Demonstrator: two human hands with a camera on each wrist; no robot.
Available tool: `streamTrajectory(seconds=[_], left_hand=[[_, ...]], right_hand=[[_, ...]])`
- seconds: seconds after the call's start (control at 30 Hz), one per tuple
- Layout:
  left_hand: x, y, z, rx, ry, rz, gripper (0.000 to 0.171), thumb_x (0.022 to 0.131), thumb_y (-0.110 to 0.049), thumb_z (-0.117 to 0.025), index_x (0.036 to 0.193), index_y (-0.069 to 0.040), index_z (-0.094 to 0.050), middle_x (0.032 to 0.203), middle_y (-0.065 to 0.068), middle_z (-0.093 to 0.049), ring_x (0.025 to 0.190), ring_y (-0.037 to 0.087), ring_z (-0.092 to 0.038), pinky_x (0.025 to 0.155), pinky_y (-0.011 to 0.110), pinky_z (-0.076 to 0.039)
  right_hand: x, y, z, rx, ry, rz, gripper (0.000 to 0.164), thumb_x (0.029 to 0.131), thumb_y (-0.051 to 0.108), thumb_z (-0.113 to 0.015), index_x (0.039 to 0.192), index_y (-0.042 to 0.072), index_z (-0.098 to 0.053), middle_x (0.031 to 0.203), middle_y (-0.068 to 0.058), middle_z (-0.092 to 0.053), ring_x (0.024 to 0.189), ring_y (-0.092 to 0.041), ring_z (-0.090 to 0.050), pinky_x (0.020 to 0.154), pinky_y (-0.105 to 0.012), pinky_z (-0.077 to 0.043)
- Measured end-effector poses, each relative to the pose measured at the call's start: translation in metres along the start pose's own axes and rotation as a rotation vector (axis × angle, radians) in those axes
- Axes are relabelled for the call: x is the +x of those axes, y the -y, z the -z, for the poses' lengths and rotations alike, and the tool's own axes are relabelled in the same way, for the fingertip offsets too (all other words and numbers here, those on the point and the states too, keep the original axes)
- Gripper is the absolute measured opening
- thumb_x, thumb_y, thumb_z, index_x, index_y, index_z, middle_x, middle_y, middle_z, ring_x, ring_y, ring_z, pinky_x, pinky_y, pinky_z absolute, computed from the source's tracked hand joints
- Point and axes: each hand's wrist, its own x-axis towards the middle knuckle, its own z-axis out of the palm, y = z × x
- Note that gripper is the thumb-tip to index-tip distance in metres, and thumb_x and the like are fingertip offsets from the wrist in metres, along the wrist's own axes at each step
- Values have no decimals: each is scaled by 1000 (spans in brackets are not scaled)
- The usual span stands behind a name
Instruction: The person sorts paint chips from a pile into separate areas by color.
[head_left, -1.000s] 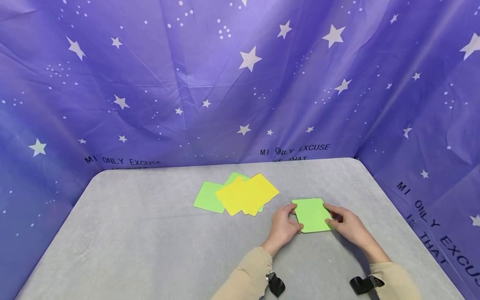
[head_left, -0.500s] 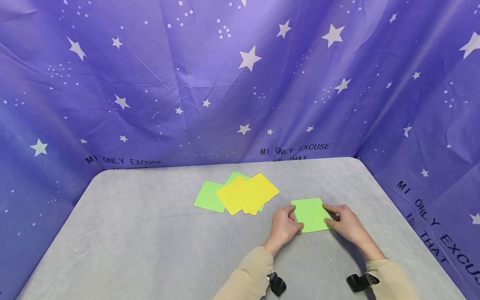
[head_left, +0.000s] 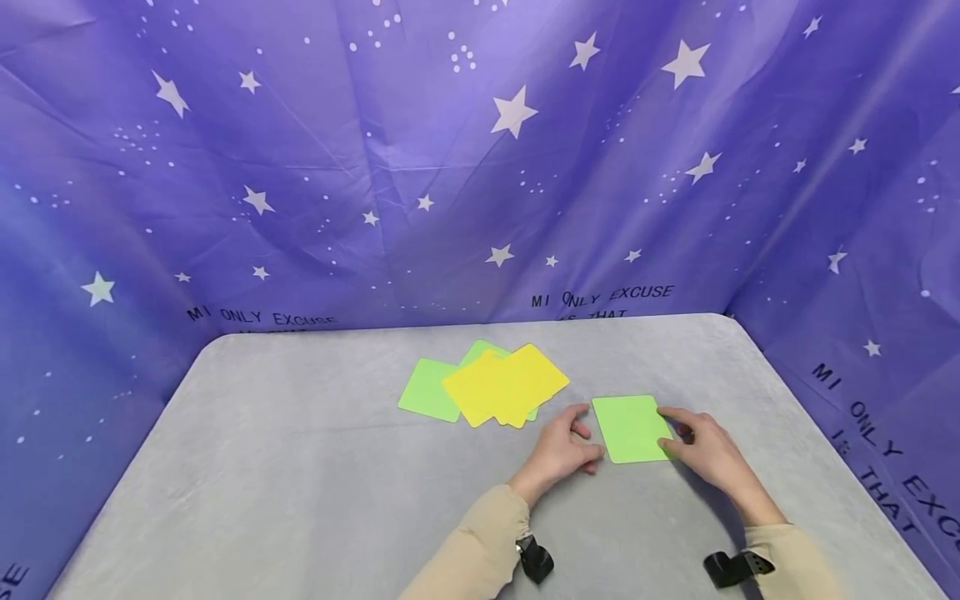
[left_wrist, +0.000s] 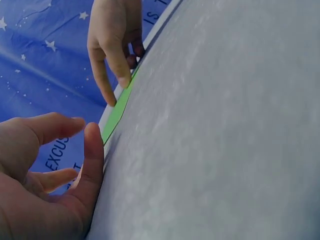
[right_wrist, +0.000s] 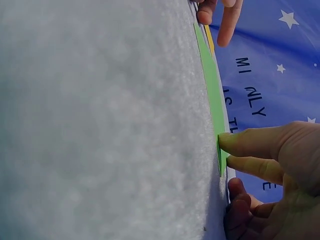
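A light green card (head_left: 634, 428) with rounded corners lies on the grey table at the right. My right hand (head_left: 708, 450) holds its right edge, thumb at the near part and forefinger farther along. In the right wrist view, the thumb and forefinger meet the rim of the green card (right_wrist: 212, 90), seen almost edge-on. Just off the card's left edge is my left hand (head_left: 561, 450), apart from it, with nothing between its spread thumb and forefinger. Farther back, yellow cards (head_left: 504, 385) overlap green cards (head_left: 429, 389) in a loose, fanned pile; lower cards are partly hidden.
The grey table (head_left: 300, 500) extends left and in front of the cards. A purple star-patterned curtain (head_left: 420, 167) hangs behind its back edge and along the right side. A black camera (head_left: 534, 558) is strapped at each sleeve cuff.
My left hand has let go of the green card's left edge and moved slightly left. My right hand stays at the right edge. The head view has shifted a little.
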Motion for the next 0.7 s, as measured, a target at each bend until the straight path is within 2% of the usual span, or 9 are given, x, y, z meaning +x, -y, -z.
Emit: streamTrajectory(seconds=[0.13, 0.27, 0.4, 0.53, 0.7], left_hand=[[0, -3, 8, 0, 21, 18, 66, 79, 7, -71, 139, 3, -43, 91, 4, -53, 54, 14, -62, 55, 27, -55], [-1, -5, 20, 4, -2, 8, 64, 81, 5, -70, 139, 2, -43, 92, 5, -53, 54, 9, -57, 54, 26, -54], [0, -9, 33, -47, -102, -19, 62, 82, 3, -69, 138, 0, -45, 95, 9, -56, 56, 9, -57, 54, 25, -51], [2, -14, 47, -94, -208, -19, 62, 82, 2, -68, 139, -1, -45, 102, 14, -56, 62, 10, -58, 57, 28, -53], [3, -14, 65, -85, -285, 5, 63, 81, 1, -69, 138, -2, -45, 108, 17, -55, 69, 13, -59, 62, 34, -56]], right_hand=[[1, 1, 0, 13, -29, 25, 43, 81, 7, -74, 119, -9, -60, 89, -13, -57, 77, -25, -51, 63, -37, -41], [3, 6, -4, 101, -110, 57, 35, 81, 3, -74, 114, -7, -64, 87, -8, -55, 72, -16, -47, 59, -28, -38], [9, 14, -7, 207, -169, 90, 29, 82, 0, -73, 110, -5, -66, 87, -6, -59, 69, -9, -51, 57, -23, -42], [17, 24, -12, 271, -137, 94, 27, 84, 0, -71, 110, -5, -66, 86, -7, -60, 69, -9, -54, 59, -24, -45], [30, 35, -22, 304, -118, 120, 24, 84, 0, -71, 107, -4, -67, 83, -6, -61, 69, -11, -56, 60, -23, -45]])
